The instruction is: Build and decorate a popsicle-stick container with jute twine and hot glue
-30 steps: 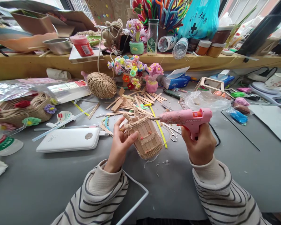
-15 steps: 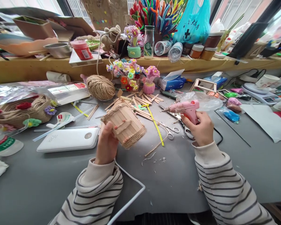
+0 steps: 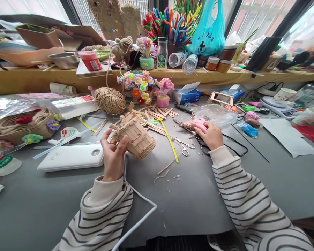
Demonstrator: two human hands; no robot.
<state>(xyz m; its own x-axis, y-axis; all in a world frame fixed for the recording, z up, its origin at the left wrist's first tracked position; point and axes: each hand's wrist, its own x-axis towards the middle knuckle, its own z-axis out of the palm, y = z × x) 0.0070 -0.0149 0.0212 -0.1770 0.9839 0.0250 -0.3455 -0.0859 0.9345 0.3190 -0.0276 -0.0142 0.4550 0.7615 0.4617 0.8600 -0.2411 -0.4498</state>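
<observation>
My left hand (image 3: 114, 150) is closed around a small basket (image 3: 136, 140) made of wooden craft sticks, with rope trim along its rim and base. It is held tilted above the table. On the right, my right hand (image 3: 210, 135) grips a pink hot glue gun (image 3: 196, 124), whose nozzle points left, low over the table. Small scissors (image 3: 185, 145) and black-handled scissors (image 3: 202, 143) lie beside and below the glue gun. A yellow strip (image 3: 170, 139) and a short piece of twine (image 3: 170, 165) rest between my hands.
Loose craft sticks (image 3: 158, 118) are piled behind the basket, near a ball of twine (image 3: 110, 100). A white power bank (image 3: 70, 157) lies at left, its cable (image 3: 143, 200) crossing the front. Flower pots (image 3: 163, 92) and a tissue pack (image 3: 187, 94) stand at the back. White paper (image 3: 288, 136) lies right.
My right hand has lowered the glue gun toward the table. The basket has turned in my left hand, whose fingers now show behind it. The whole view has shifted slightly.
</observation>
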